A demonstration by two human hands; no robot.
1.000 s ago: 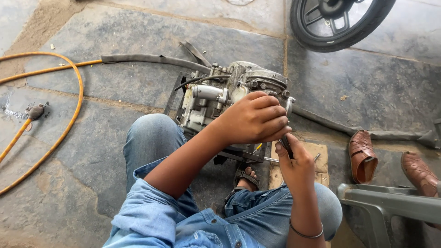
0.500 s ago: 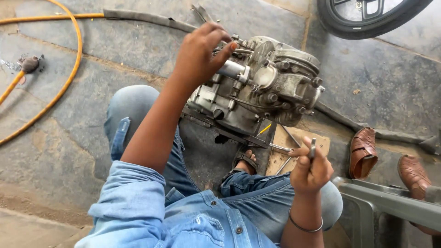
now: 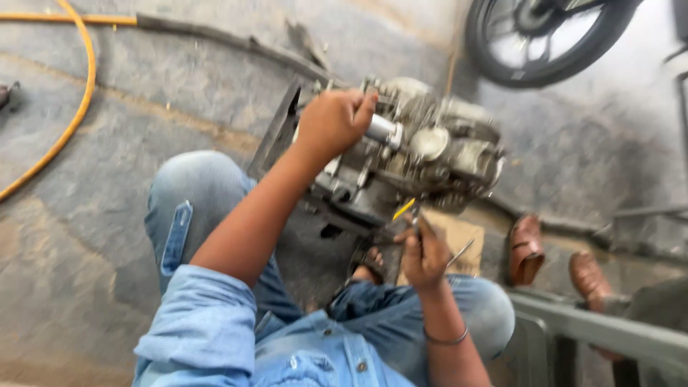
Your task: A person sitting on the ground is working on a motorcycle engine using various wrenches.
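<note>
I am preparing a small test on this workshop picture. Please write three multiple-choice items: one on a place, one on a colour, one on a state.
1. Where does the left hand rest?
A on the grey metal engine block
B on the black spoked wheel
C on the floor

2. What colour is the curved hose on the stone floor?
A green
B orange-yellow
C white

3. The right hand is
A open and empty
B closed on a thin metal tool
C out of view

Key: 1 A, its fingers grip the engine's top; 2 B, it is plainly orange-yellow; 3 B, the tool sticks out of the fist.
</note>
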